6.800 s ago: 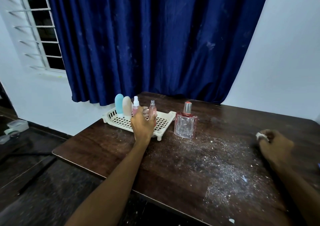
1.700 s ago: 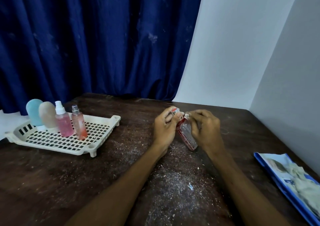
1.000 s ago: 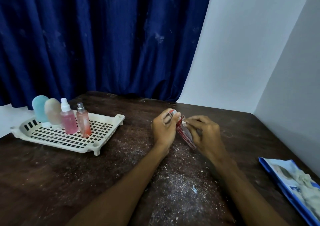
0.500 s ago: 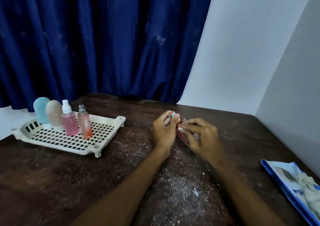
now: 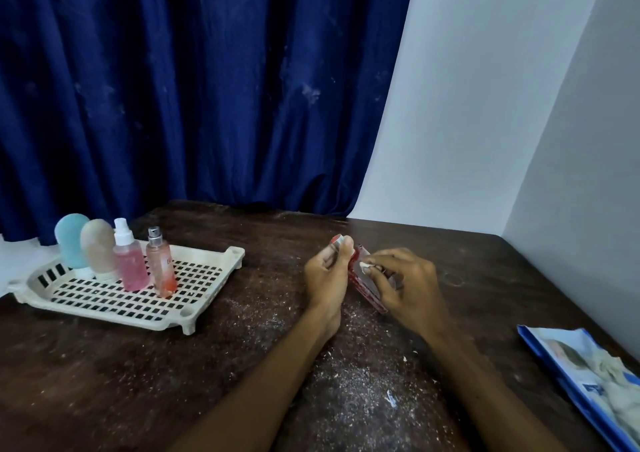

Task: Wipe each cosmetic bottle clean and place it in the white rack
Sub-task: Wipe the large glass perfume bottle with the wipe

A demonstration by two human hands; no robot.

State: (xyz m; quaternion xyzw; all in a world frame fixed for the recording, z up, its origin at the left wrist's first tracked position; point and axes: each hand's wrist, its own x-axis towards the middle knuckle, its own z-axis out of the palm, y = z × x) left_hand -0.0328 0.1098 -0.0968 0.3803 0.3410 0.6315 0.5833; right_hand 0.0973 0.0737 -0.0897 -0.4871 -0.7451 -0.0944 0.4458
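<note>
While the left hand point(image 5: 325, 273) curls round the top of a perfume bottle point(image 5: 363, 289), the right hand point(image 5: 410, 287) pinches a small white wipe point(image 5: 365, 267) against its glass
The bottle tilts just above the dusty table point(image 5: 104, 365), well right of the white rack point(image 5: 207, 294); four small bottles point(image 5: 130, 264) stand upright there

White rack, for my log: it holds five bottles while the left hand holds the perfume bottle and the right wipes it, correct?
No, the white rack holds four bottles, per the head view. Left hand holding the perfume bottle, right hand wiping: correct.
</note>
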